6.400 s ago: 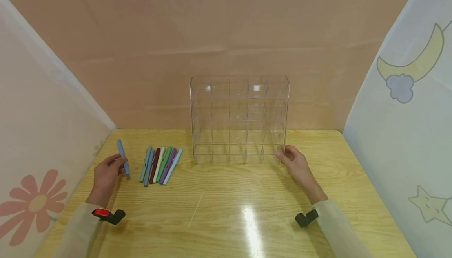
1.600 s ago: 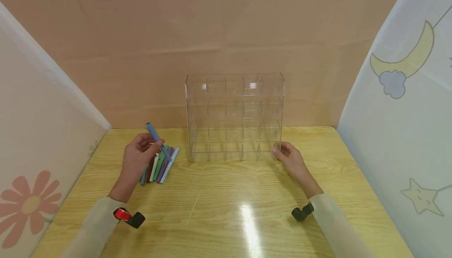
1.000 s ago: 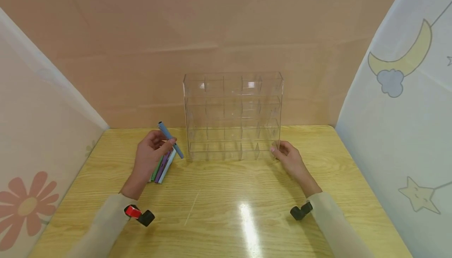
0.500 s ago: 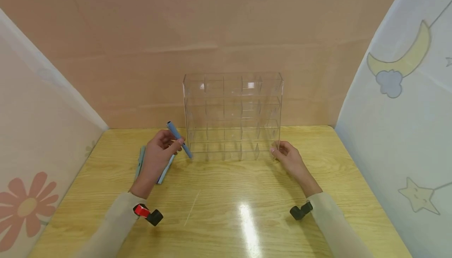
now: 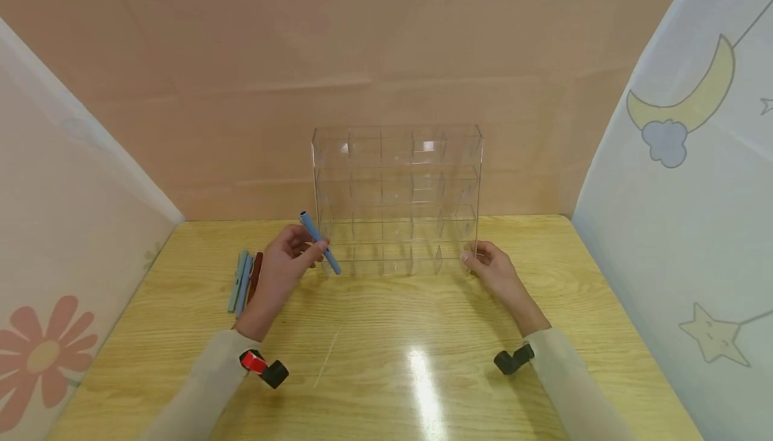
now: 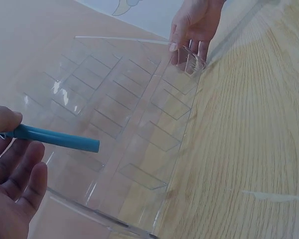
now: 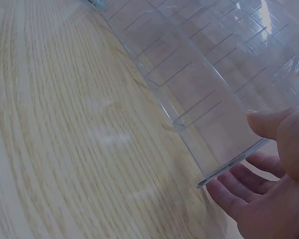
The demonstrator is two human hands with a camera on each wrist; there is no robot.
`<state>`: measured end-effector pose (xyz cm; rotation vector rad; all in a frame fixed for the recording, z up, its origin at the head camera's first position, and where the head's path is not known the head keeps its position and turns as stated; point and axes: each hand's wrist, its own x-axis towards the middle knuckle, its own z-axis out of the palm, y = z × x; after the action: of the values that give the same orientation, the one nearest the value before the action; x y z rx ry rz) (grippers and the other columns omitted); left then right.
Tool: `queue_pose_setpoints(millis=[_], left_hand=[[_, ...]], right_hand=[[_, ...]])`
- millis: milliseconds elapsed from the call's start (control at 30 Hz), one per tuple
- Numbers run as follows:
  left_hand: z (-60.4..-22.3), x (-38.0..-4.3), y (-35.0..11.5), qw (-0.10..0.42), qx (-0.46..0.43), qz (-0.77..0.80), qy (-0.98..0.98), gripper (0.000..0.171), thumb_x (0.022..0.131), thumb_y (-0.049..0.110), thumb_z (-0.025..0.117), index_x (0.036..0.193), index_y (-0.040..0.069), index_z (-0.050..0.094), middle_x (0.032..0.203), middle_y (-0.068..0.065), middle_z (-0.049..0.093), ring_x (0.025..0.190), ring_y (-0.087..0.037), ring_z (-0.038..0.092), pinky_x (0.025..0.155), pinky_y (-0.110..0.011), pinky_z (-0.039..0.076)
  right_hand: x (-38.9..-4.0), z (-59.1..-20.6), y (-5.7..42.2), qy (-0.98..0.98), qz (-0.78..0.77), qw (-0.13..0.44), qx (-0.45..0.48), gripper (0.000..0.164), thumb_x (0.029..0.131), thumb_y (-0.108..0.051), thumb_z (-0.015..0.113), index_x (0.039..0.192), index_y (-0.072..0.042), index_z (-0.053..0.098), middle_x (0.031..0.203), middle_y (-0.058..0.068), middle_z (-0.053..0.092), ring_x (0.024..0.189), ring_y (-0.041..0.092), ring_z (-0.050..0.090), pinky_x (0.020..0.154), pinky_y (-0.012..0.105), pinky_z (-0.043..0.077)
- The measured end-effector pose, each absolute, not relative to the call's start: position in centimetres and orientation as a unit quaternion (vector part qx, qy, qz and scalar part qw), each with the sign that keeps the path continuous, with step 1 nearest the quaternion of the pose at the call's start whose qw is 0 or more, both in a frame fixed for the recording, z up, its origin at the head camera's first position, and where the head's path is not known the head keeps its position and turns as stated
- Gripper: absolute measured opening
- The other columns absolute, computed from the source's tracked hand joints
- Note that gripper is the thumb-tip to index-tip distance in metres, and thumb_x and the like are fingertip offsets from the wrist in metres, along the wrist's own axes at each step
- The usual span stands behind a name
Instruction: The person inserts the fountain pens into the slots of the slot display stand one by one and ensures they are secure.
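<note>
My left hand (image 5: 282, 265) pinches a blue pen (image 5: 311, 226) between thumb and fingers. In the head view the pen leans, upper end to the left, before the lower left corner of a clear acrylic rack (image 5: 397, 164). The left wrist view shows the pen (image 6: 65, 139) apart from the hand's lower fingers, pointing across the rack's compartments; whether it touches the rack I cannot tell. My right hand (image 5: 496, 276) grips the rack's lower right side edge. In the right wrist view its thumb is on one side of that edge and the fingers on the other.
Left of my left forearm lie a grey-green pen (image 5: 238, 281), a blue pen (image 5: 244, 285) and a dark red pen (image 5: 256, 273); the forearm hides other pens. The rack stands upright on the wooden table (image 5: 374, 347), near the tan back wall (image 5: 241, 119).
From the far left, my left hand has carried the blue pen rightward over the row of pens to the rack's lower left. The right hand has kept its grip on the rack.
</note>
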<state>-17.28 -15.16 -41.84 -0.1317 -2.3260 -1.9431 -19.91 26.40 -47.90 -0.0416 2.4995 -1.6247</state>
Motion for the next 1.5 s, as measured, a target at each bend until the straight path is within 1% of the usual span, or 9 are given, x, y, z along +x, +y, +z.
queue_pose_setpoints(millis=[233, 433, 533, 733, 867, 967, 1233, 1367, 1500], left_hand=[[-41.7, -17.5, -13.9, 0.052, -0.062, -0.641, -0.763, 0.025, 0.102, 0.015, 0.073, 0.120, 0.001, 0.063, 0.094, 0.017, 0.073, 0.078, -0.004, 0.070, 0.074, -0.027, 0.061], [-41.9, -17.6, -12.3, 0.032, -0.078, -0.639, -0.764, 0.024, 0.102, 0.019, 0.074, 0.119, 0.004, 0.064, 0.099, 0.004, 0.073, 0.079, -0.008, 0.069, 0.074, -0.026, 0.058], [-41.9, -17.5, -11.5, 0.029, -0.088, -0.642, -0.761, 0.025, 0.101, 0.017, 0.074, 0.118, 0.002, 0.064, 0.103, -0.004, 0.073, 0.079, -0.008, 0.068, 0.073, -0.026, 0.057], [-42.4, -17.5, -10.3, 0.028, -0.100, -0.640, -0.761, 0.022, 0.102, 0.017, 0.074, 0.117, 0.004, 0.065, 0.105, -0.012, 0.072, 0.077, -0.008, 0.067, 0.073, -0.028, 0.058], [-42.6, -17.6, -9.8, 0.030, -0.107, -0.641, -0.759, 0.022, 0.101, 0.015, 0.074, 0.117, 0.004, 0.065, 0.108, -0.017, 0.072, 0.076, -0.009, 0.066, 0.070, -0.026, 0.056], [-42.6, -17.6, -9.5, 0.025, -0.109, -0.644, -0.757, 0.023, 0.101, 0.015, 0.074, 0.118, 0.004, 0.064, 0.110, -0.018, 0.070, 0.077, -0.009, 0.066, 0.069, -0.025, 0.055], [-42.5, -17.8, -8.6, 0.020, -0.104, -0.642, -0.759, 0.024, 0.101, 0.014, 0.074, 0.119, 0.002, 0.063, 0.113, -0.016, 0.067, 0.078, -0.009, 0.064, 0.070, -0.028, 0.056], [-42.5, -17.9, -7.9, 0.015, -0.099, -0.647, -0.756, 0.024, 0.101, 0.015, 0.074, 0.120, 0.004, 0.064, 0.113, -0.014, 0.069, 0.079, -0.010, 0.064, 0.071, -0.025, 0.055], [-42.6, -18.0, -7.1, 0.011, -0.102, -0.652, -0.751, 0.024, 0.101, 0.016, 0.074, 0.120, 0.005, 0.065, 0.112, -0.014, 0.070, 0.079, -0.010, 0.066, 0.073, -0.027, 0.057]], right_hand=[[-19.8, -47.8, 26.3, 0.838, -0.540, 0.078, -0.006, 0.066, 0.110, -0.037, 0.061, 0.157, 0.005, 0.040, 0.162, 0.030, 0.045, 0.151, 0.049, 0.046, 0.120, 0.058, 0.045], [-19.7, -47.8, 26.2, 0.836, -0.542, 0.084, -0.009, 0.067, 0.110, -0.037, 0.060, 0.158, 0.005, 0.039, 0.163, 0.030, 0.044, 0.152, 0.049, 0.045, 0.121, 0.059, 0.044], [-19.7, -47.8, 26.1, 0.835, -0.543, 0.087, -0.011, 0.068, 0.110, -0.037, 0.060, 0.158, 0.005, 0.038, 0.164, 0.029, 0.042, 0.152, 0.049, 0.044, 0.121, 0.059, 0.044], [-19.8, -47.7, 26.1, 0.837, -0.540, 0.087, -0.012, 0.068, 0.110, -0.037, 0.060, 0.159, 0.005, 0.037, 0.163, 0.029, 0.043, 0.152, 0.049, 0.044, 0.120, 0.058, 0.045], [-19.9, -47.7, 26.2, 0.838, -0.539, 0.085, -0.008, 0.067, 0.110, -0.036, 0.060, 0.158, 0.005, 0.038, 0.162, 0.029, 0.044, 0.151, 0.048, 0.045, 0.119, 0.056, 0.047], [-19.9, -47.7, 26.2, 0.837, -0.541, 0.086, -0.008, 0.066, 0.110, -0.036, 0.060, 0.158, 0.005, 0.038, 0.163, 0.029, 0.044, 0.151, 0.048, 0.046, 0.118, 0.056, 0.048], [-19.8, -47.5, 26.2, 0.835, -0.542, 0.092, -0.009, 0.069, 0.110, -0.036, 0.060, 0.159, 0.005, 0.036, 0.163, 0.030, 0.043, 0.152, 0.049, 0.044, 0.119, 0.058, 0.046], [-19.8, -47.4, 26.2, 0.836, -0.540, 0.093, -0.007, 0.069, 0.110, -0.036, 0.060, 0.160, 0.005, 0.035, 0.163, 0.030, 0.042, 0.153, 0.049, 0.043, 0.120, 0.058, 0.046], [-19.7, -47.4, 26.2, 0.835, -0.542, 0.095, -0.009, 0.068, 0.111, -0.036, 0.060, 0.160, 0.005, 0.035, 0.164, 0.030, 0.042, 0.153, 0.049, 0.042, 0.120, 0.058, 0.045]])
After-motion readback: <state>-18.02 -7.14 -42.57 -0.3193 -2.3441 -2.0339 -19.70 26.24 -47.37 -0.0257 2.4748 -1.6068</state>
